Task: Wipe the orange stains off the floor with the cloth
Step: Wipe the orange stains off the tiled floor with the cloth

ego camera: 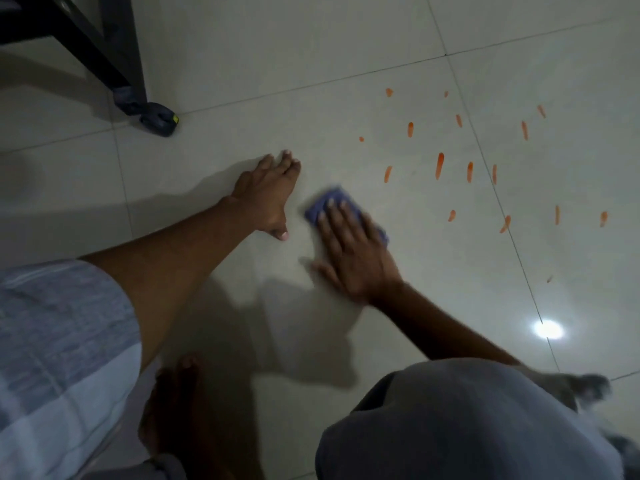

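Nearest, the right hand (349,251) presses flat, fingers spread, on the blue cloth (341,209) on the pale floor (311,81), well short of the orange stains (439,166). Left hand (265,195) rests splayed, grasping nothing. Soft and light, the cloth likely slides easily under a flat palm (no pinch needed).

folded blue cloth (331,206) lies flat on the pale tiled floor (311,81), orange stains (439,165) streaked just beyond it.

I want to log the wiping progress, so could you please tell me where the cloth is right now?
In the head view, the blue cloth lies flat on the floor mid-frame under the right hand, just right of the left hand and left of the orange stains.
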